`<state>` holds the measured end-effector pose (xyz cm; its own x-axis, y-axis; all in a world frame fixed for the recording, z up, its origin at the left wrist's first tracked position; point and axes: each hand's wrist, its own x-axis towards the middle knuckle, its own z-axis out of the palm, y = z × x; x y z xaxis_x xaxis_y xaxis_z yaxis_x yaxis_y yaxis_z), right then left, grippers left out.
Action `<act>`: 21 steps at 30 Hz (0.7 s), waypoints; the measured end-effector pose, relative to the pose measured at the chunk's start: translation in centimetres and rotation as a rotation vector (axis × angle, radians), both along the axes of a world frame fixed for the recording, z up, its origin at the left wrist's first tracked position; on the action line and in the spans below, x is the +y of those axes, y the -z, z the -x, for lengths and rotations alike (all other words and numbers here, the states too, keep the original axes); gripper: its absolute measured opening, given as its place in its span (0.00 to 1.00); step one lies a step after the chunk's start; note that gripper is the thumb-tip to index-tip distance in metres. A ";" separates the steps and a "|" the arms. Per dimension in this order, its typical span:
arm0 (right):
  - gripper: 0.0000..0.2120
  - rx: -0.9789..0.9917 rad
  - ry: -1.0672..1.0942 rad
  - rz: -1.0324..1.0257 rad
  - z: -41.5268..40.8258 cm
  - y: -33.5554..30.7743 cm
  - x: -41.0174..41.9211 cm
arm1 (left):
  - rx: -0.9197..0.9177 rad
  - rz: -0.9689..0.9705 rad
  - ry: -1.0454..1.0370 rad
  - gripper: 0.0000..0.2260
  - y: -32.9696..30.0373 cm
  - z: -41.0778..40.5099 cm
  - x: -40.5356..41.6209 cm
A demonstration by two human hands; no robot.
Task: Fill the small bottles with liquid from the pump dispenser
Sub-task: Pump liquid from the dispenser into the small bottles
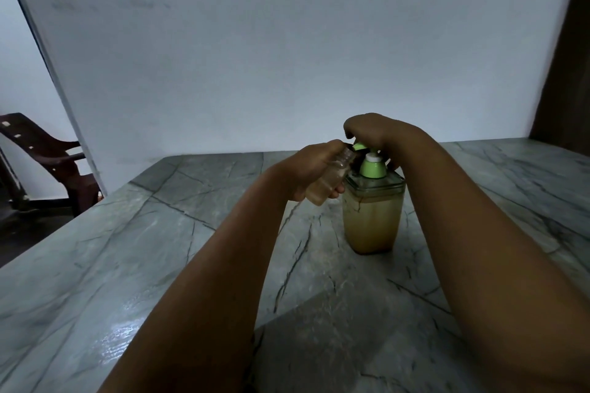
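Far left, a dark chair (44, 153) sits off the table (127, 265), out of play. Now the action: the left hand (306, 172) is wrapped around a small bottle (329, 179), tilted, its open neck pushed up against the green spout (360, 146). The bottle is clear, with pale amber liquid showing in its lower part, so partly filled, I'd say. It looks light and thin-walled, probably plastic; squeeze too hard and it could flex or spill. The grip on the body, below the shoulder, looks right, leaving the neck free. If liquid runs down the outside it will likely turn slippery.

Just beside it, the dispenser (372, 217) stands on the table, squarish, clear, more than half full of cloudy yellowish liquid. That one should be heavy and stable at the base, top-heavy only under a skewed push.

Over it, the right hand (373, 134) is curled down on the pump head, fingers hiding the top, pressing straight down by the look of it. No other small bottles in view.
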<state>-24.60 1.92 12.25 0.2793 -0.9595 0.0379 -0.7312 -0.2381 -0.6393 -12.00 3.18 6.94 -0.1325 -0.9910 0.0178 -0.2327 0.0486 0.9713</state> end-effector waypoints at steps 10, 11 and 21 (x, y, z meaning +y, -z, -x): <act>0.14 0.028 0.014 0.006 -0.2 0.4 -0.3 | 0.021 -0.007 0.002 0.12 0.0 0.0 0.0; 0.14 0.047 0.006 0.006 -0.2 0.4 -0.3 | 0.020 -0.008 0.000 0.13 0.1 0.0 0.0; 0.12 -0.090 0.017 -0.012 0.0 -0.1 -0.3 | 0.014 -0.004 0.007 0.12 0.0 -0.1 0.0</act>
<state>-24.64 1.58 12.31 0.2585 -0.9647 0.0508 -0.6743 -0.2178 -0.7056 -11.87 3.15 6.92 -0.1387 -0.9902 0.0159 -0.2192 0.0464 0.9746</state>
